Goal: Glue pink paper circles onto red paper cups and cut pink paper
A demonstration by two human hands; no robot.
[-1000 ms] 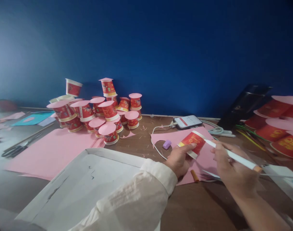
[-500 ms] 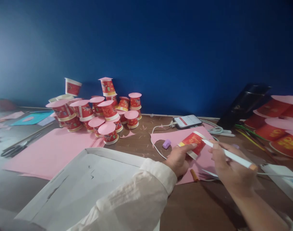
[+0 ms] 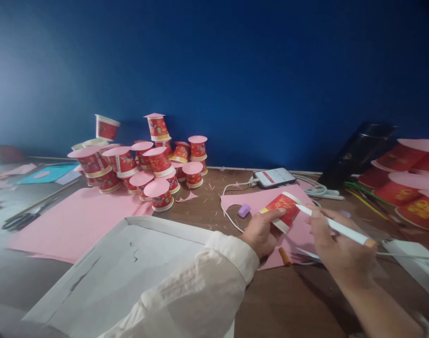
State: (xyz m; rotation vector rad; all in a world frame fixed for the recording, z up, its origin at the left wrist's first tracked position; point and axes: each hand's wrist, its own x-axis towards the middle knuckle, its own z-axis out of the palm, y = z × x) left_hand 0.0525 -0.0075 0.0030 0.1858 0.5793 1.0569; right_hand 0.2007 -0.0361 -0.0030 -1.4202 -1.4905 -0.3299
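My left hand (image 3: 262,234) is closed around a red paper cup (image 3: 284,211) with gold print, tilted on its side above a pink paper sheet (image 3: 235,202). A white pen (image 3: 337,225) with an orange end sits in the closed fingers of my right hand (image 3: 344,253). Its tip is at the cup's right-hand edge; whether it touches, I cannot tell. Just below the hands lies a small orange-brown piece (image 3: 284,256). To the left of the held cup rests a purple eraser-like block (image 3: 244,211).
Stacked red cups topped with pink discs (image 3: 158,159) stand at the left; more red cups (image 3: 411,188) are at the right. Around them are a phone (image 3: 274,177), a black bottle (image 3: 355,150), a white box lid (image 3: 112,277), scissors (image 3: 24,218), pink sheets (image 3: 84,220) and a power strip (image 3: 415,263).
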